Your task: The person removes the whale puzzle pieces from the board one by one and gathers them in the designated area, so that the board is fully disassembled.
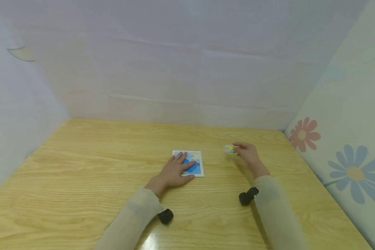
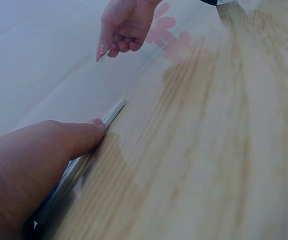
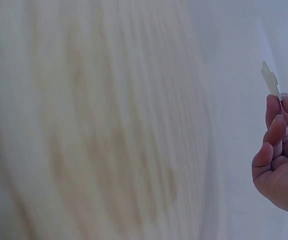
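Note:
A small square jigsaw puzzle (image 1: 197, 171) with a white frame and a blue picture lies on the table. My left hand (image 1: 174, 171) rests on it with fingers spread straight, covering its left part. In the left wrist view the thumb of that hand lies at the edge of the puzzle frame (image 2: 115, 111). To the right of the puzzle, my right hand (image 1: 247, 154) pinches a puzzle piece (image 1: 229, 148) that shows a yellow sun on pale blue. Seen by the right wrist camera, the puzzle piece (image 3: 270, 81) is held up between thumb and fingertips, nearly edge-on.
The wooden table (image 1: 97, 166) spreads out around both hands. A pale cloth wall (image 1: 175, 69) rises behind its far edge, and a flowered wall (image 1: 353, 114) stands along the right side. Each wrist carries a black camera (image 1: 166, 216).

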Demonstrator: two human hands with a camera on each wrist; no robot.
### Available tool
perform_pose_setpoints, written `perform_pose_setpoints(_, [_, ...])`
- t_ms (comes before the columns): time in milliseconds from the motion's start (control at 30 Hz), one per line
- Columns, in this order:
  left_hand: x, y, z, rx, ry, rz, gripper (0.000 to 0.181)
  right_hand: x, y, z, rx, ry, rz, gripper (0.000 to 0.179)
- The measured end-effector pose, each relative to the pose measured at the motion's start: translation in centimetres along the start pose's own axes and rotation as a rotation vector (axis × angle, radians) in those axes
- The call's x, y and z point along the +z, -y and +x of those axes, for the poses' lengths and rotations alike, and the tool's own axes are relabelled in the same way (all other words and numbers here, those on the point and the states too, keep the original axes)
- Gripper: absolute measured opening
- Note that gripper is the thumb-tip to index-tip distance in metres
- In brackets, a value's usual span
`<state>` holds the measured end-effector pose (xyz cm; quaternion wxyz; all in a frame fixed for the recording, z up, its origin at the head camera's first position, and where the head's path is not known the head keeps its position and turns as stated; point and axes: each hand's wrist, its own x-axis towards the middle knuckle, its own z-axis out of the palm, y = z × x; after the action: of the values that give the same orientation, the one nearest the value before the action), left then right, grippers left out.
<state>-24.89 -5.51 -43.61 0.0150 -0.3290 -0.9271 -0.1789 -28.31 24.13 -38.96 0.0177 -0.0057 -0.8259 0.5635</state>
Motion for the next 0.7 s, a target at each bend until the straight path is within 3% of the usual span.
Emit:
perform_pose_setpoints(233, [0.2,0.0,0.2,-0.015,-0.006,-0.011,0.057,-2.2,-0.9,-0.2,0.028,-0.024,-0.033,0.033])
perform_pose_setpoints(433, [0.2,0.0,0.2,-0.011,-0.012,-0.036,0.057,-4.4,-1.4,-0.8,-0.018,-0.039,-0.084,0.035])
perform_pose_setpoints(700, [0.3,0.1,0.3,-0.023,-0.010,-0.046,0.057,-6.6,-2.5,-0.9,0.013,-0.072,-0.119,0.038])
